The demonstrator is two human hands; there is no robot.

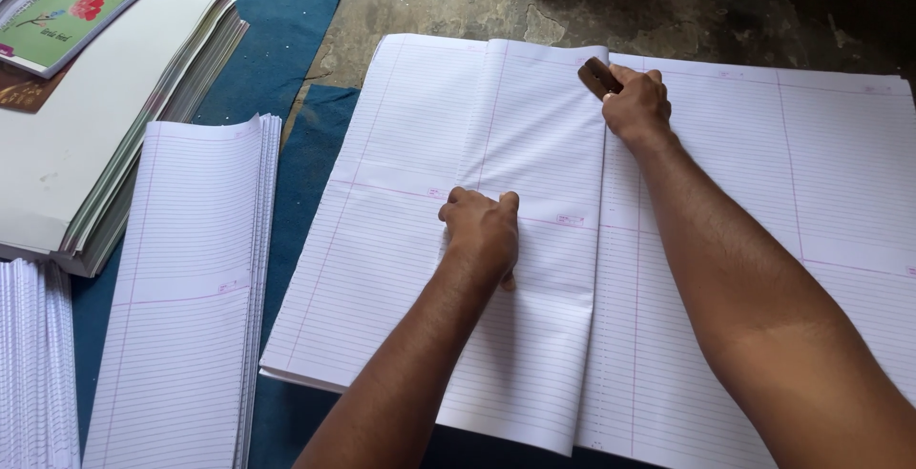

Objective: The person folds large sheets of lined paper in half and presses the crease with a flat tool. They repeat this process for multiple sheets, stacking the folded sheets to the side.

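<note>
Two bare hands worked on a big stack of ruled sheets [763,192] that lay flat across the middle and right of the floor [458,1], partly over a blue mat [286,11]. The top sheet [534,240] was folded over toward the left, its crease running down the stack's middle line. The left hand [482,230] pressed down on this folded sheet near its centre, fingers curled under in a loose fist, holding nothing and simply pinning the paper. The right hand [636,104] was at the far end of the crease, its grip closed around a small brown wooden block [598,78] whose tip rested on the fold. To crease well, I judged that the pinning hand should stay flat and firm so that the edges kept their line, while the block ran along the fold in one even stroke with steady pressure. Toward the left edge of the mat lay a narrower pile of folded ruled sheets [191,288], and beyond it, at the far left corner, a thick stack of blank sheets [105,125] carried a green notebook with a flower on its cover [67,16].
</note>
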